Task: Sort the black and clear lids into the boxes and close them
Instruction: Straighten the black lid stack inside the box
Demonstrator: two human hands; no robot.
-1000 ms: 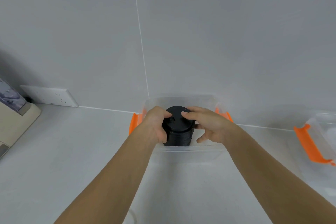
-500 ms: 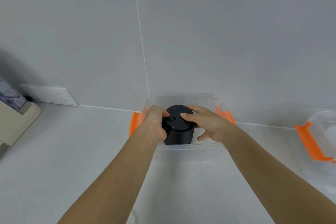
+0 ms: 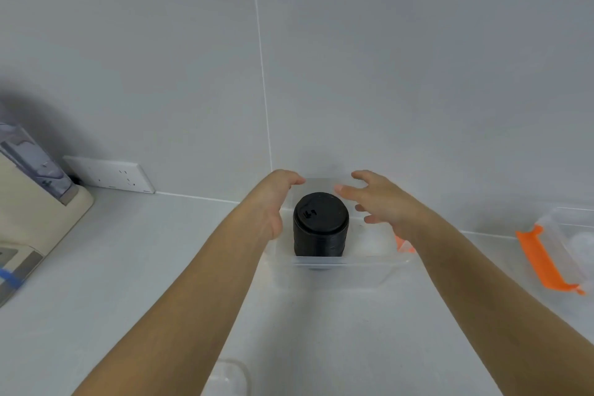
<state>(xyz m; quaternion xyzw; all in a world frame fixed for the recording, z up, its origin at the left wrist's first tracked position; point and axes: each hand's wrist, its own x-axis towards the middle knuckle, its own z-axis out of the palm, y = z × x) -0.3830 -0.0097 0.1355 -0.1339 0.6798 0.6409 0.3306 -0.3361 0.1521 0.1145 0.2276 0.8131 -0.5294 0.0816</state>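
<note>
A stack of black lids (image 3: 320, 225) stands upright inside a clear plastic box (image 3: 347, 270) with orange latches, against the wall. My left hand (image 3: 276, 202) hovers just left of the stack, fingers apart and curled, holding nothing. My right hand (image 3: 379, 199) is above and right of the stack, fingers spread, also holding nothing. Neither hand touches the lids. A second clear box (image 3: 565, 247) with an orange latch sits at the far right, with clear lids inside. My left forearm hides the first box's left latch.
A white wall socket (image 3: 109, 174) is at the back left. A beige appliance (image 3: 35, 212) stands at the left edge. A clear plastic piece (image 3: 229, 376) lies at the bottom centre. Grey tiled wall rises directly behind the box.
Both hands were gripping the stack of black lids; they have let go and spread apart above it. The stack now stands by itself in the box.
</note>
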